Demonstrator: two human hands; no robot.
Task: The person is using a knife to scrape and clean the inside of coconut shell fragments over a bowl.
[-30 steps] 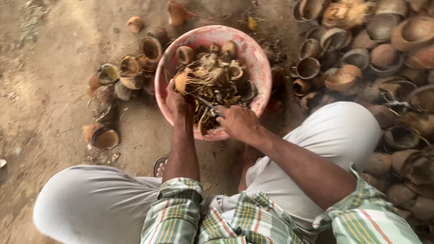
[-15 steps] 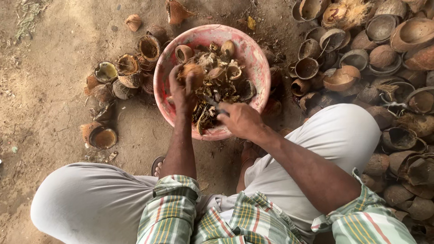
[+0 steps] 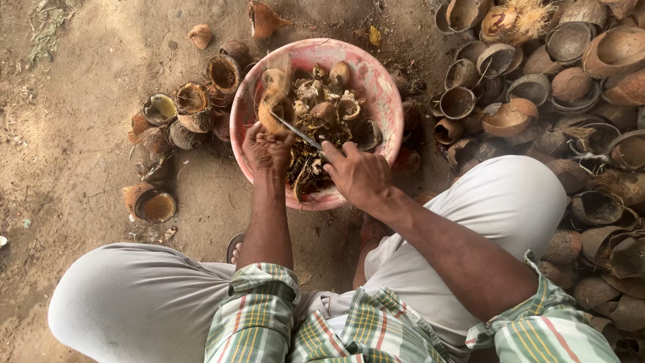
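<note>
Since a moment ago the coconut shell half (image 3: 274,101) has lifted, blurred, above the pink basin's (image 3: 376,81) left rim, so scraps drop inside. The left hand (image 3: 267,149) grips it; the right hand (image 3: 359,175) holds a knife (image 3: 295,132) prying into it.

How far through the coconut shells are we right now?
Done: emptied shell halves lie left of the round pink basin, which holds scooped pieces. In hand: left hand holds a shell, right hand works a thin blade. Left: the large shell heap on the right.
</note>
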